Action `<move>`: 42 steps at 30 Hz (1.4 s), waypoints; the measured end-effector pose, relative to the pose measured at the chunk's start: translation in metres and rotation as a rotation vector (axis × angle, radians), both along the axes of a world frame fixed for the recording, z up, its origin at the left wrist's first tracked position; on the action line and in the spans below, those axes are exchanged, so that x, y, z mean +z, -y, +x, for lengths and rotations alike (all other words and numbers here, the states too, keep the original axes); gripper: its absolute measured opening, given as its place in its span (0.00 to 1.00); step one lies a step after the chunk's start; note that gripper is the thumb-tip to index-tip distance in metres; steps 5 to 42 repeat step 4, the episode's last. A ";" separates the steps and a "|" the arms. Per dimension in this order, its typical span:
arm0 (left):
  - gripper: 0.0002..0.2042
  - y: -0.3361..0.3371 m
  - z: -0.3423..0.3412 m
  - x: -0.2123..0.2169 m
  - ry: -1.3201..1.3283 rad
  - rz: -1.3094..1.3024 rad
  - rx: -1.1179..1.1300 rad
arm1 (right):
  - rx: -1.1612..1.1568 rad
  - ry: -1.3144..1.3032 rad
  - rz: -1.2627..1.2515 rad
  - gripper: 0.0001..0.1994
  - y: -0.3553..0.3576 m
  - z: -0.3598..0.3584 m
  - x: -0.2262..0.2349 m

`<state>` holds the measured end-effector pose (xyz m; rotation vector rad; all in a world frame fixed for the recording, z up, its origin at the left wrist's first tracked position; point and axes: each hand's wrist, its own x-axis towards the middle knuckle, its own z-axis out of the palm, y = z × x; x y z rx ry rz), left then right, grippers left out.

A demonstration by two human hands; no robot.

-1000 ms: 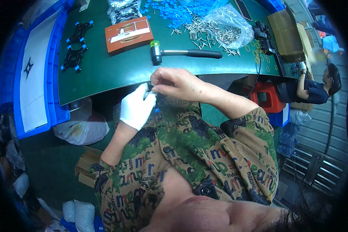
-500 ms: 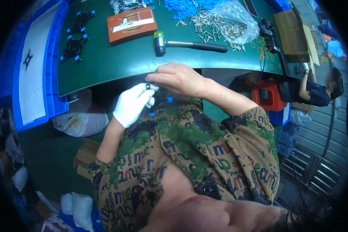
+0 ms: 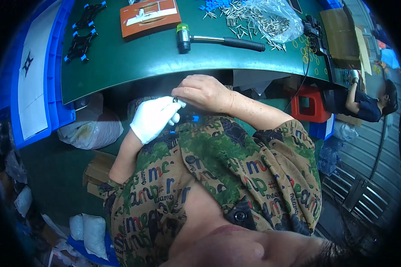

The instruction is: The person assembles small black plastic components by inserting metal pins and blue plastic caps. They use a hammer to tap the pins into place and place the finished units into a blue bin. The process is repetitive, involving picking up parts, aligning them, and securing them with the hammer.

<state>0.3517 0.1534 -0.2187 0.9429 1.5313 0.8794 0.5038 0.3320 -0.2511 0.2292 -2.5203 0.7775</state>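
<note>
My left hand (image 3: pixel 152 119), in a white glove, is closed on a black four-armed frame with blue tips, held close in front of my body below the table edge. Most of the frame is hidden by my hands and dark against my shirt; a blue tip (image 3: pixel 194 119) shows under my right hand. My bare right hand (image 3: pixel 203 92) meets the gloved fingertips, its fingers curled at one dark end of the frame. What its fingertips pinch is hidden. Similar black frames with blue tips (image 3: pixel 81 43) lie at the table's left side.
A mallet (image 3: pixel 205 40) lies on the green table (image 3: pixel 133 66) beyond my hands, near a reddish-brown box (image 3: pixel 149 20). Metal pins (image 3: pixel 249 22), a clear plastic bag (image 3: pixel 274 20) and yellow rings (image 3: pixel 305 51) lie farther right. A blue crate (image 3: pixel 53 84) stands left; a co-worker (image 3: pixel 365 100) sits right.
My view has shifted slightly, so the table things sit higher. Both hands stay together at the frame; the dark end between the fingertips shows less now.
</note>
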 end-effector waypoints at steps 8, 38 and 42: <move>0.13 0.002 0.003 -0.005 0.068 -0.038 0.033 | -0.078 0.020 -0.066 0.09 0.010 0.004 -0.005; 0.13 0.002 0.003 -0.005 0.068 -0.038 0.033 | -0.078 0.020 -0.066 0.09 0.010 0.004 -0.005; 0.13 0.002 0.003 -0.005 0.068 -0.038 0.033 | -0.078 0.020 -0.066 0.09 0.010 0.004 -0.005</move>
